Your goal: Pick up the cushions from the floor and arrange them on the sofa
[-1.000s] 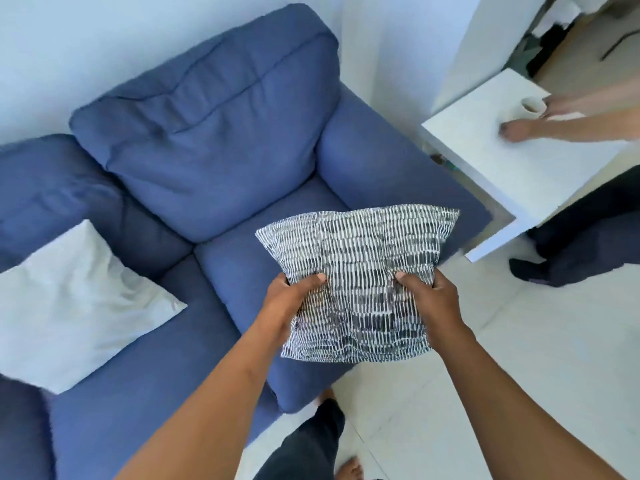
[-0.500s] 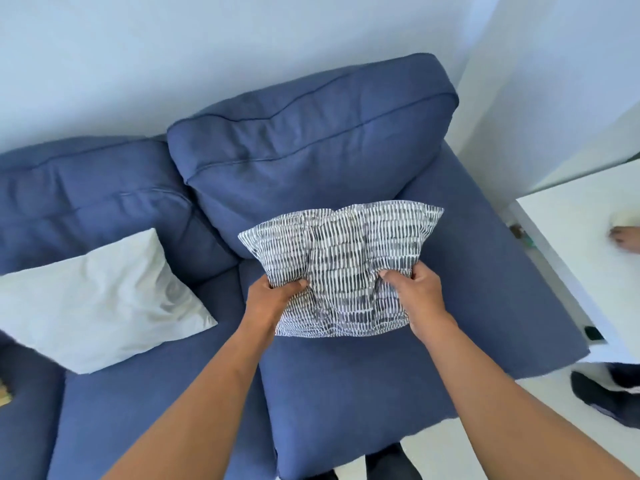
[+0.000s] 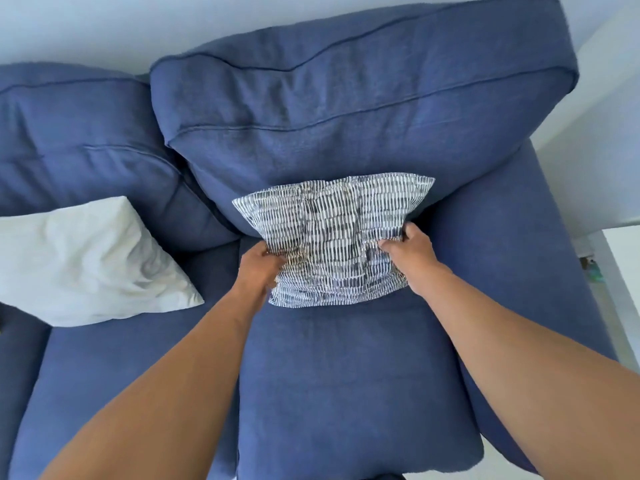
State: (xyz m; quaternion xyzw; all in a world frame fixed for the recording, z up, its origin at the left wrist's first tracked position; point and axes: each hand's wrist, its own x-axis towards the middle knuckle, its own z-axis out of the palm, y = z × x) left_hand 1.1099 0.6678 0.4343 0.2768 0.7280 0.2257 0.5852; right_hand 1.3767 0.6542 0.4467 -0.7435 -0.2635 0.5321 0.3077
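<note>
A black-and-white striped cushion point(image 3: 332, 233) leans against the back cushion of the blue sofa point(image 3: 346, 375), its lower edge on the right-hand seat. My left hand point(image 3: 259, 268) grips its lower left side. On the cushion's right edge, my right hand point(image 3: 408, 247) is closed. A plain white cushion point(image 3: 86, 261) rests on the left seat, propped against the sofa's back.
The sofa's right armrest point(image 3: 519, 271) borders the seat I lean over. A white wall point(image 3: 69, 26) runs behind the sofa. At the right edge stands a white table point(image 3: 623, 258), with a small object on the floor beside it.
Both hands have carried the striped cushion forward from above the floor onto the right seat, against the back cushion. My view has shifted over the sofa; the other person is out of view.
</note>
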